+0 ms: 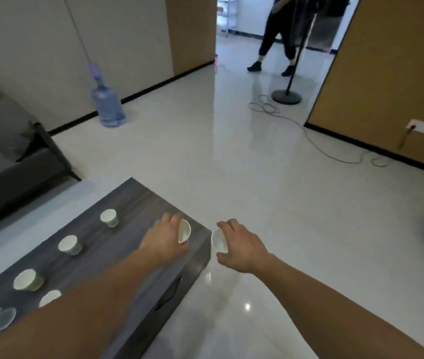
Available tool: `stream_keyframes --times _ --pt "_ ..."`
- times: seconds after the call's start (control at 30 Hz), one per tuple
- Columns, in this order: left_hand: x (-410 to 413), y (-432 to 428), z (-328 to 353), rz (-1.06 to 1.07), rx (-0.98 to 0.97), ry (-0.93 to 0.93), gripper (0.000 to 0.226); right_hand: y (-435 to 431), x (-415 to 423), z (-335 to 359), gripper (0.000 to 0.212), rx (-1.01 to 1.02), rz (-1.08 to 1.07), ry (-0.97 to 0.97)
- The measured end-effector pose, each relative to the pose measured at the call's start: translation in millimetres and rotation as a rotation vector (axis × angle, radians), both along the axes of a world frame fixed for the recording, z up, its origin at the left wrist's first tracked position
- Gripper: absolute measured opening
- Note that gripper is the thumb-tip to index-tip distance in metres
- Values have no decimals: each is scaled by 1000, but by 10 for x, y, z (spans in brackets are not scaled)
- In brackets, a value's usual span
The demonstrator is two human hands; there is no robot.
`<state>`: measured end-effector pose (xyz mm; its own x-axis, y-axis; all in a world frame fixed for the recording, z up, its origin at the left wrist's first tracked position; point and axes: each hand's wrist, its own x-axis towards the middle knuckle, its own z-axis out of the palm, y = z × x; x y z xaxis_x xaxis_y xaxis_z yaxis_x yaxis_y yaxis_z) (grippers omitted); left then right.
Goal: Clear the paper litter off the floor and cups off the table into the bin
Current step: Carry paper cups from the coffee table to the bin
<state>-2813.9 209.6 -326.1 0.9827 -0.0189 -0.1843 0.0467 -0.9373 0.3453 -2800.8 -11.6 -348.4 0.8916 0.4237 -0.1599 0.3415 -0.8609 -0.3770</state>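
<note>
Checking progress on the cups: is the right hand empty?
No, the right hand grips a white paper cup, held just past the corner of the table.

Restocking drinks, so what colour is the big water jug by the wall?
The water jug is translucent blue, seen best in the head view.

Both forearms bare, stretched forward from bottom edge, converging slightly. Palm down, left hand [165,238] has fingers curled round left cup [184,231], cup mouth facing right. Palm down, right hand [240,246] has fingers curled round right cup [218,241], mouth facing left. Hands near each other, apart.
</note>
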Motion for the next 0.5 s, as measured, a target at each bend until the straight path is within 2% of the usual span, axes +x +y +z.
stream_keyframes --times 0.2,0.5 --pt "217 -1865 263 -285 15 -69 78 -1832 -556 67 79 -28 -302 -29" --pt "-255 -4621 235 -703 -36 -51 78 -4312 -1819 172 78 -46 -792 1"
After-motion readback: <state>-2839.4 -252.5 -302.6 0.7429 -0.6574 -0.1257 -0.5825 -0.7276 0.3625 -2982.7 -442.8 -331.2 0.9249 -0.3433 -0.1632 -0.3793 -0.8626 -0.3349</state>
